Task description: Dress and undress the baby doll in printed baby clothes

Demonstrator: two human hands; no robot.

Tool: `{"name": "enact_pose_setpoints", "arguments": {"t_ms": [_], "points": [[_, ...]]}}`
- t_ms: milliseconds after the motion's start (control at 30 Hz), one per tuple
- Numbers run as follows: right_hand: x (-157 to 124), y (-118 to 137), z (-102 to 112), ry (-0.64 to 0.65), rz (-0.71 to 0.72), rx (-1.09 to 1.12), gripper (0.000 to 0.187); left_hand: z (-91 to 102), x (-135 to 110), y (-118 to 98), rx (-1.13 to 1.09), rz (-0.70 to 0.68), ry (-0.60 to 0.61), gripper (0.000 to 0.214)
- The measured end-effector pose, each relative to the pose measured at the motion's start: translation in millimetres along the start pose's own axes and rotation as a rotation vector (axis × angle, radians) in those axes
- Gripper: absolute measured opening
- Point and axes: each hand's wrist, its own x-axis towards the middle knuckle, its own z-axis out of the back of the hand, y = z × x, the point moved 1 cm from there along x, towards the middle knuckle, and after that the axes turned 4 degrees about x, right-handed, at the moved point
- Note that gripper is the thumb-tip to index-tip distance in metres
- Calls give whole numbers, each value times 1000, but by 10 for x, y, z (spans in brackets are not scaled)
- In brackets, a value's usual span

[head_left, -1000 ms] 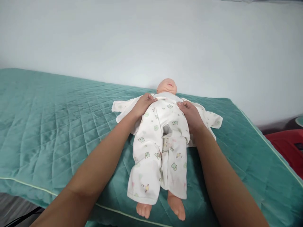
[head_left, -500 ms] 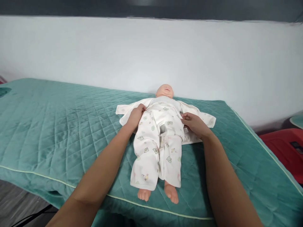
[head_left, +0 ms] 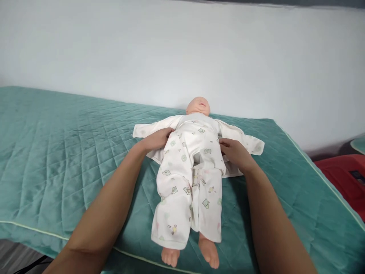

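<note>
A baby doll (head_left: 199,105) lies on its back on a teal quilted bed (head_left: 71,144), its head toward the wall and its bare feet near the front edge. It wears white trousers (head_left: 186,182) printed with small bears, pulled up to the chest. An open white top (head_left: 245,141) is spread flat under it, sleeves out to both sides. My left hand (head_left: 156,140) lies at the doll's left flank with its fingers curled on the top's edge. At the other flank, my right hand (head_left: 235,153) pinches the top's cloth beside the trousers.
A pale wall runs behind the bed. A red object (head_left: 346,179) stands off the bed's right edge, with a pale round thing (head_left: 359,144) behind it. The bed's front edge (head_left: 34,228) with light piping drops to a grey floor at the lower left.
Both hands have slid down from the doll's chest to its flanks and now take hold of the open top's edges. The view has shifted slightly.
</note>
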Motion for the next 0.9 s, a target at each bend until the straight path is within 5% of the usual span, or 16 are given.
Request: {"name": "enact_pose_setpoints", "arguments": {"t_ms": [233,400,700,900], "points": [[-57,32,12,117,33,106,15,50,-18,-111,-57,-46,85,20],[-85,18,-39,81,-28,302,16,18,-64,-69,-137,-86,56,20],[-54,133,-130,-155,-108,624,32,-378,-54,-209,-746,118,-177,39],[-30,183,-161,-188,-65,554,34,-414,-34,-206,-730,108,-335,32]]}}
